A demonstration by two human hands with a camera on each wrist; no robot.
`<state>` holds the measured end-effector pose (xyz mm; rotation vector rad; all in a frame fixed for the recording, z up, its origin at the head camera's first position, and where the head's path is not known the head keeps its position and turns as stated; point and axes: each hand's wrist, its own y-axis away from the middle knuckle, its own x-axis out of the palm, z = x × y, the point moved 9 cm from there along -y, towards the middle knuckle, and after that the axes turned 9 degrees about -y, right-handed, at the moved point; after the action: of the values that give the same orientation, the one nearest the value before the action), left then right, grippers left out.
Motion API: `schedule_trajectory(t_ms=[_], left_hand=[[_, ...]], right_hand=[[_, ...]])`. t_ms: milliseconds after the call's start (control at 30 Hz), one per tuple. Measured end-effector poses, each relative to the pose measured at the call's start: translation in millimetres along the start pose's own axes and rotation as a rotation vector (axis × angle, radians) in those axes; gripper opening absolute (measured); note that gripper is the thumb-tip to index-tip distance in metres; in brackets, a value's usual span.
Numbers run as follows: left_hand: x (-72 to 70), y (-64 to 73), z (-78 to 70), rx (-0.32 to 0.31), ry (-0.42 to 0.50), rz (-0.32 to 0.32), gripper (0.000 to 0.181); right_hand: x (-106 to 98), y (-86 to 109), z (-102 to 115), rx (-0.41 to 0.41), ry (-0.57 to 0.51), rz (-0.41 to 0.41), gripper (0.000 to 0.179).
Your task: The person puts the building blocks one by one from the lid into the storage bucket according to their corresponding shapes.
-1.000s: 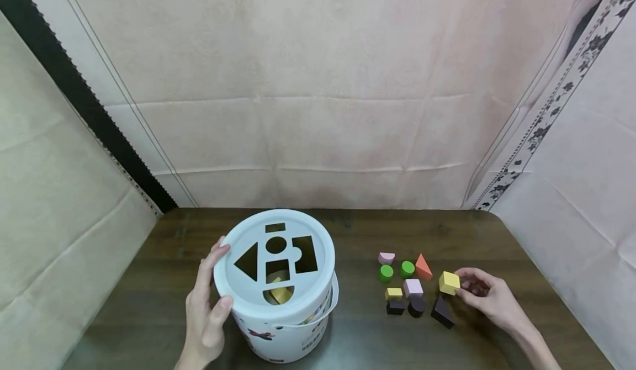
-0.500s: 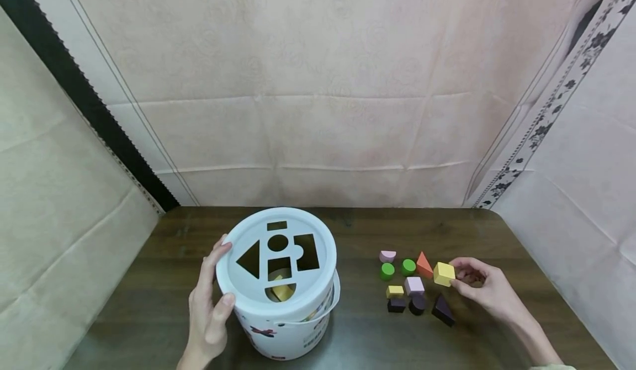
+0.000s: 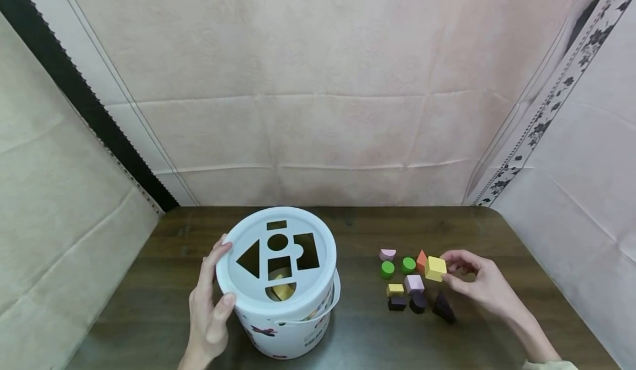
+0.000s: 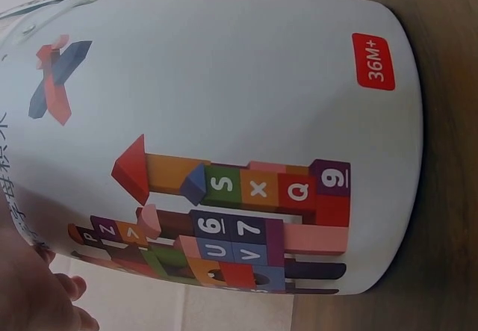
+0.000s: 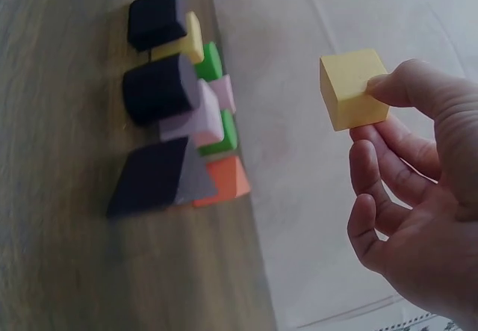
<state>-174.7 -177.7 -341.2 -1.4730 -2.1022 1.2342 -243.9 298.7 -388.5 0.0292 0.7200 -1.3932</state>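
Observation:
My right hand (image 3: 479,283) pinches a yellow cube (image 3: 435,269) between thumb and fingers, in the air over the right side of the block group. In the right wrist view the thumb presses one face of the cube (image 5: 354,88), fingertips beneath it. My left hand (image 3: 211,304) holds a white bucket (image 3: 283,337) at its rim, thumb and fingers spread round its left side. The light blue lid (image 3: 226,270) has several shaped holes; a yellow block (image 3: 283,291) shows inside through them. In the left wrist view the bucket's printed wall (image 4: 246,84) fills most of the picture.
On the dark wooden table (image 3: 362,337), right of the bucket, lie two green cylinders (image 3: 387,270), an orange triangle block (image 3: 421,261), a lilac cube (image 3: 414,284), a pink half-round block (image 3: 387,255), a small yellow block (image 3: 395,290) and dark blocks (image 3: 444,308). Pale cloth (image 3: 318,110) hangs behind.
My right hand has moved left and a little up with the yellow cube, from beside the dark triangle block to in front of the orange one. The left hand stays on the bucket.

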Motion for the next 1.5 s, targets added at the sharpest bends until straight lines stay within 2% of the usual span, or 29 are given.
schedule_trajectory(t_ms=[267,600,867,1100,1500], left_hand=[[-0.8,1.3,1.0,-0.017,0.002,-0.003,0.058],[-1.6,0.5,0.9,-0.013,-0.002,0.004,0.058],[-0.2,-0.5,0.4,-0.031,-0.001,0.017,0.058],[-1.0,-0.4,-0.5,-0.027,-0.002,0.015,0.058],[-0.9,-0.2,-0.2,-0.024,0.000,0.007,0.057]], right_hand=[[6.5,-9.6,26.5,-0.071,0.017,-0.001,0.034],[19.7,-19.3,59.4,-0.106,0.009,0.010,0.035],[31.8,-28.7,90.0,-0.182,-0.025,0.037,0.038],[41.2,-35.4,115.2,-0.244,-0.015,0.059,0.044],[72.7,-53.5,158.3,-0.308,-0.080,0.126,0.040]])
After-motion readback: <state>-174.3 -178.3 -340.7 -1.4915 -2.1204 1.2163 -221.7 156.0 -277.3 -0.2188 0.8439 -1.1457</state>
